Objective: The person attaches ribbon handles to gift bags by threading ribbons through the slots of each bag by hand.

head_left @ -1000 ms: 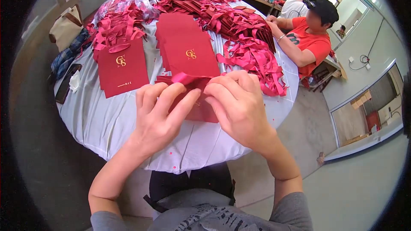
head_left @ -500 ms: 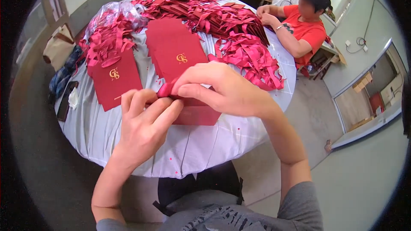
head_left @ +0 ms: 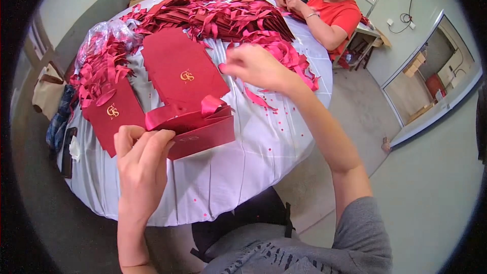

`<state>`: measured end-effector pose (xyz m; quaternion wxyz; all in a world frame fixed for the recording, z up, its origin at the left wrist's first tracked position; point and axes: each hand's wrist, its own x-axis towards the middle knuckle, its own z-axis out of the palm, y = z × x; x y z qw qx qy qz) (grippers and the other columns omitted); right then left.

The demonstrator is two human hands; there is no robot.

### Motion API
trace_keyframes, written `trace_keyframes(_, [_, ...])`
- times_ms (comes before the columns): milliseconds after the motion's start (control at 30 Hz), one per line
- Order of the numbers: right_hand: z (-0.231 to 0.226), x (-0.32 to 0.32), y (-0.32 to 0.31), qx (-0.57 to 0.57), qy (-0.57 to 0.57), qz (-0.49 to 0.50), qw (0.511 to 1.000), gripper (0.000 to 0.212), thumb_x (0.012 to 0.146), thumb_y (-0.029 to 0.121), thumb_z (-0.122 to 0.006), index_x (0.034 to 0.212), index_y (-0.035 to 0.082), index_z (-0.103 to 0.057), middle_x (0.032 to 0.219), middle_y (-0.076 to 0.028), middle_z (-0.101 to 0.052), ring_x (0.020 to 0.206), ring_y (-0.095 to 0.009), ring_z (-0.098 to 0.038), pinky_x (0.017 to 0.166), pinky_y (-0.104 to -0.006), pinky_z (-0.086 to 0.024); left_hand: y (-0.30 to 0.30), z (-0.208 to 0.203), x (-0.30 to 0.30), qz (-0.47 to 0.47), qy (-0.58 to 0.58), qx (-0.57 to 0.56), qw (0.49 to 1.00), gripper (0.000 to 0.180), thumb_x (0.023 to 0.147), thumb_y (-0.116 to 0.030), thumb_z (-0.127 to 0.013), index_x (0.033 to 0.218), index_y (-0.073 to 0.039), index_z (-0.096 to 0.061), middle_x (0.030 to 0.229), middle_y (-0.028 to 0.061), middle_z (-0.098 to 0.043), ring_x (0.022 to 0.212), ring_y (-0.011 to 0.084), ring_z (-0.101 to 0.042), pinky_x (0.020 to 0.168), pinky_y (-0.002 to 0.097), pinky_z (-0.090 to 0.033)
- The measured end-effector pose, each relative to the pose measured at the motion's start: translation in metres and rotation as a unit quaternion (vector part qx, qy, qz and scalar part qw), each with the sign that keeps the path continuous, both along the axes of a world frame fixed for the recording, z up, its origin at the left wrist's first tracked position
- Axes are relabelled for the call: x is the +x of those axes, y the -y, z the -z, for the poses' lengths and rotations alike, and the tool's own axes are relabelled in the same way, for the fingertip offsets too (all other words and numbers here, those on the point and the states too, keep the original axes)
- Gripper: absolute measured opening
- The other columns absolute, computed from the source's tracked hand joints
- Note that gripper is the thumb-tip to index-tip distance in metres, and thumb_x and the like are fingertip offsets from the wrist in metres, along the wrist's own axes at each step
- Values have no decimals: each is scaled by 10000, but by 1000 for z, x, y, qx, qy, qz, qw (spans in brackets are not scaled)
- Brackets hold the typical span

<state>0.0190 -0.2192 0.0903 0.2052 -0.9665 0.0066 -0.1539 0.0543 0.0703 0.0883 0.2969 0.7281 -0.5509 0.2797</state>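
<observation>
An open red paper gift bag (head_left: 205,135) stands tilted on the white-covered table in front of me, with a shiny ribbon handle (head_left: 211,104) looping from its top. My left hand (head_left: 143,153) pinches the bag's left upper edge, thumb and fingers closed on it. Raised beyond the bag's right side, my right hand (head_left: 256,66) is smeared by motion. Its fingertips look pressed together, with a small pink-red bit at them that I cannot make out. Just behind that hand lies a heap of loose pink-red ribbons (head_left: 286,56).
Flat red bags with gold emblems lie in a stack (head_left: 175,66) and another pile (head_left: 114,114) to the left. More ribboned bags (head_left: 223,18) cover the table's far side. A clear plastic bag (head_left: 109,38) sits far left. At right, a person in a red shirt (head_left: 332,12) works.
My right hand has left the bag's top and moved up and right. The left hand stays on the bag. My view has turned, so the table appears shifted left.
</observation>
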Motion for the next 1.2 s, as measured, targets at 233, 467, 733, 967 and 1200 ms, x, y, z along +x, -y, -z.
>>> trace_keyframes(233, [79,-79,19,-97,-38,176,979,216,761,208,-669,820,20,-580,771,-136,-606,764,-309,-613,679,-416,-477,4,-14,3,-39,32,52,997,261,674,-10,-599,926,-68,-637,751,29,-579,762,225,-458,770,347,-339])
trace_keyframes(467, [26,-95,-9,245,24,55,968,246,839,-16,-610,1069,13,-528,713,29,-516,626,-9,-492,523,-182,-366,5,-14,5,-16,-61,40,997,222,743,57,-611,952,-16,-632,748,99,-599,744,257,-465,686,346,-409])
trace_keyframes(733, [-21,-101,-36,477,19,-141,867,239,893,11,-476,1104,-44,-574,957,-79,-605,767,-77,-569,636,-194,-454,10,-20,22,17,-92,16,996,200,726,52,-628,916,-9,-634,767,95,-608,741,251,-453,683,337,-407])
trace_keyframes(967, [-14,-82,-48,400,126,-147,896,318,802,-108,-552,1098,-7,-613,1038,-68,-610,927,-105,-591,756,-230,-497,14,-12,32,40,-140,19,989,236,729,30,-631,955,-39,-633,746,89,-601,752,245,-444,701,335,-403])
trace_keyframes(1200, [-21,-76,-67,216,179,-28,960,145,809,-13,-643,949,18,-662,956,-42,-617,844,-99,-577,725,-232,-464,10,-2,41,-7,-142,5,990,223,736,-1,-639,948,-68,-643,674,92,-519,727,249,-476,676,347,-404])
